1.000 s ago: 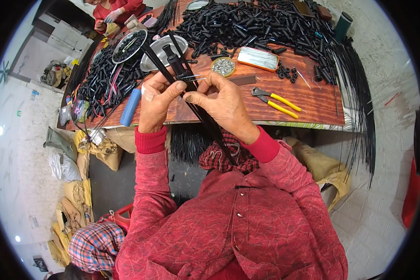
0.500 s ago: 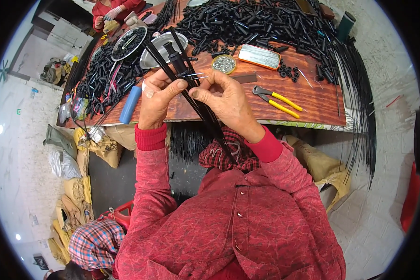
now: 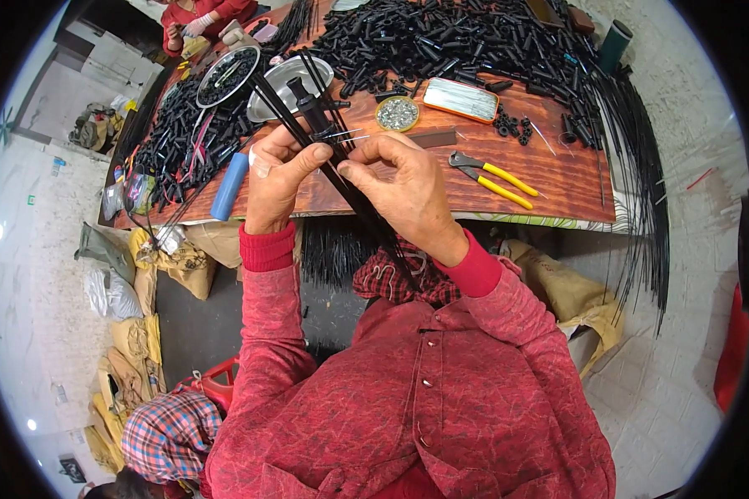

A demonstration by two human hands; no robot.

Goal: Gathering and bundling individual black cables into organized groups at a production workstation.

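On the wooden table (image 3: 558, 179) a round tin (image 3: 397, 114) holds small metal bits, while both hands' fingers (image 3: 308, 160) pinch black rods (image 3: 341, 179).

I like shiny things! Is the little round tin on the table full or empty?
Full, nearly: the round tin shows small shiny metal bits heaped across it.

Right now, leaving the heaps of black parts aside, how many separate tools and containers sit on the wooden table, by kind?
Yellow-handled pliers: 1
Flat rectangular orange-rimmed tin: 1
Small round dish of tiny metal pieces: 1
Round metal bowls: 2
Blue cylinder: 1
Dark green cylinder: 1
Total: 7
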